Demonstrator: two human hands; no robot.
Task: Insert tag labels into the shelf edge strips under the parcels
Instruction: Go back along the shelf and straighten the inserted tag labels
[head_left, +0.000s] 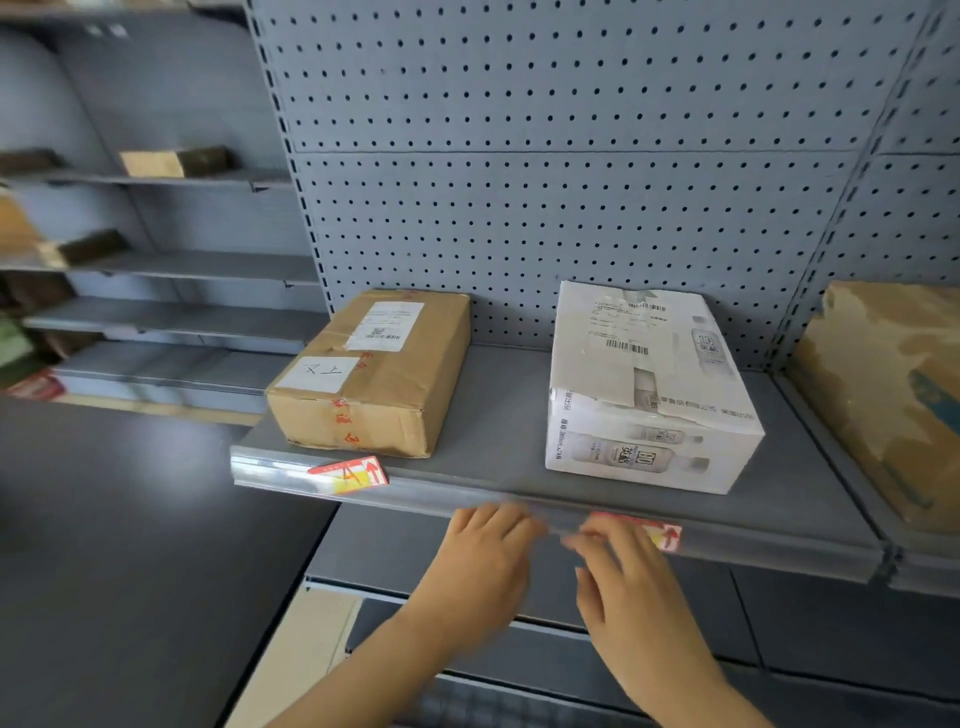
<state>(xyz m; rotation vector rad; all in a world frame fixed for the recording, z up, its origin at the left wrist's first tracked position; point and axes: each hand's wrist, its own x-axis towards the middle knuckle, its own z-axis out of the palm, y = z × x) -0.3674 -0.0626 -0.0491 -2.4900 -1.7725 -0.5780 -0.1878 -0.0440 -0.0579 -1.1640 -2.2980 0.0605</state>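
A brown cardboard parcel (374, 374) and a white printed box (644, 395) sit on a grey shelf (498, 447). Along the shelf's front runs a clear edge strip (426, 496). A red and yellow tag label (353, 474) sits in the strip under the brown parcel. A second red tag label (662, 535) lies at the strip under the white box. My right hand (623, 577) has its fingertips on that label. My left hand (483, 561) rests its fingers on the strip just left of it. Both hands are motion-blurred.
A grey pegboard (545, 156) backs the shelf. A torn brown box (893, 395) stands on the neighbouring shelf at the right. Further shelving (182, 322) with small boxes stands at the left. A lower shelf (571, 654) lies below my hands.
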